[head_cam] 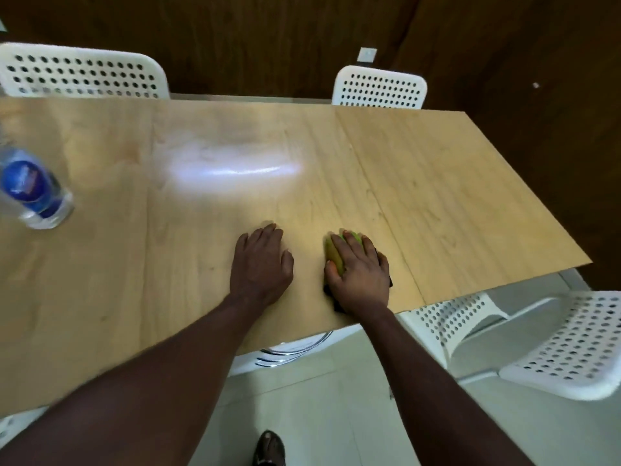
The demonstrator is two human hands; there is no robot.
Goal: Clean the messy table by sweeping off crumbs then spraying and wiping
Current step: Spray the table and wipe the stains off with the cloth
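A light wooden table fills the view. My right hand lies on a yellow-green sponge with a dark underside, near the table's front edge; the fingers reach over its top and the thumb lies along its left side. My left hand rests flat on the bare tabletop just left of it, fingers straight. A clear plastic bottle with a blue label stands at the far left of the table. A bright glare streak crosses the middle of the table.
White perforated chairs stand around the table: two behind it and two at the front right. Dark wood panelling forms the back wall. The floor is pale tile, and a shoe shows below.
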